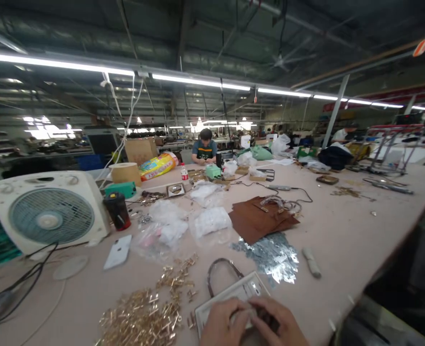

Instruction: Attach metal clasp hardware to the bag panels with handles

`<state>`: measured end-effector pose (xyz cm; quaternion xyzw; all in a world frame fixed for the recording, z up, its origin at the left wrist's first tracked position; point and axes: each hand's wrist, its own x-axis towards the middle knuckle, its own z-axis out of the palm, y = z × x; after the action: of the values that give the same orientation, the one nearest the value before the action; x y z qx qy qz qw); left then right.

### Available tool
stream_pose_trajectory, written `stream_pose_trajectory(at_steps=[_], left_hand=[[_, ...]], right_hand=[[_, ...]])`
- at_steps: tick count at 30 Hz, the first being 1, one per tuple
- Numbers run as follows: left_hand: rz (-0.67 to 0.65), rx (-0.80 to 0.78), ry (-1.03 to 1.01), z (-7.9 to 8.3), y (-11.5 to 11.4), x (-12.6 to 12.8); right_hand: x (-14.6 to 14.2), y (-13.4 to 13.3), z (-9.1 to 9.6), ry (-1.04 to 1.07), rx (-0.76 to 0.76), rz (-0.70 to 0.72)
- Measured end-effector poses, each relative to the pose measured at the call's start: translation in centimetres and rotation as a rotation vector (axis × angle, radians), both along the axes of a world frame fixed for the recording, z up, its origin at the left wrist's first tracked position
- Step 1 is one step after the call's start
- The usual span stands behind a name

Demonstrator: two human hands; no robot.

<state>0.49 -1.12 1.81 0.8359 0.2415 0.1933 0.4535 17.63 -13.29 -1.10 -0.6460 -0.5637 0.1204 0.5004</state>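
Sitting between the fingers of 2 hands — a small pale piece.

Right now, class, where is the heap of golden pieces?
In the head view, the golden pieces lie at the bottom, left of centre, just left of the pale tray.

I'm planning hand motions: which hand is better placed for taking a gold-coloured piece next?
Probably the left hand, which lies nearer the gold-coloured pieces; the right hand is farther off. Both are at the pale tray.
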Motion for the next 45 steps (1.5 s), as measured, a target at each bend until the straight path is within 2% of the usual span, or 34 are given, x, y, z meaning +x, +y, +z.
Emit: stream_pose_trajectory(at_steps=[4,8,15,21,26,29,32,36,39,45], left_hand=[[0.069,-0.037,-0.059,1.0,-0.4,-0.2],[0.062,-0.027,-0.064,1.4,-0.9,-0.5],[0.029,0.018,-0.112,0.9,-0.9,-0.4],[-0.006,0.035,-0.121,0.7,-0.9,-0.2],[0.014,0.063,-0.135,0.5,-1.1,-0.3],[0.056,0.105,-0.131,0.1,-1.1,-0.2],[0.091,0.146,-0.136,-0.3,-1.1,0.0],[0.069,0.157,-0.15,-0.3,-1.1,-0.1],[0.045,0.14,-0.142,-0.1,-1.2,-0.1],[0.038,0.128,-0.084,0.3,-1.2,0.1]], right_hand=[[-0.3,-0.6,0.7,0.168,-0.017,-0.061],[0.1,-0.6,0.8,0.237,-0.03,-0.07],[0.1,-1.0,0.3,-0.036,0.032,0.012],[0.2,-0.9,-0.3,-0.038,0.017,0.038],[0.1,-1.0,0.3,0.089,0.014,0.06],[0.0,-1.1,0.8,0.221,0.005,0.023],[0.0,-1.1,1.2,0.269,0.02,-0.018],[0.4,-0.5,2.0,0.13,0.033,0.095],[0.8,0.1,3.0,-0.039,-0.06,0.222],[2.2,1.3,4.9,-0.211,-0.242,0.337]])
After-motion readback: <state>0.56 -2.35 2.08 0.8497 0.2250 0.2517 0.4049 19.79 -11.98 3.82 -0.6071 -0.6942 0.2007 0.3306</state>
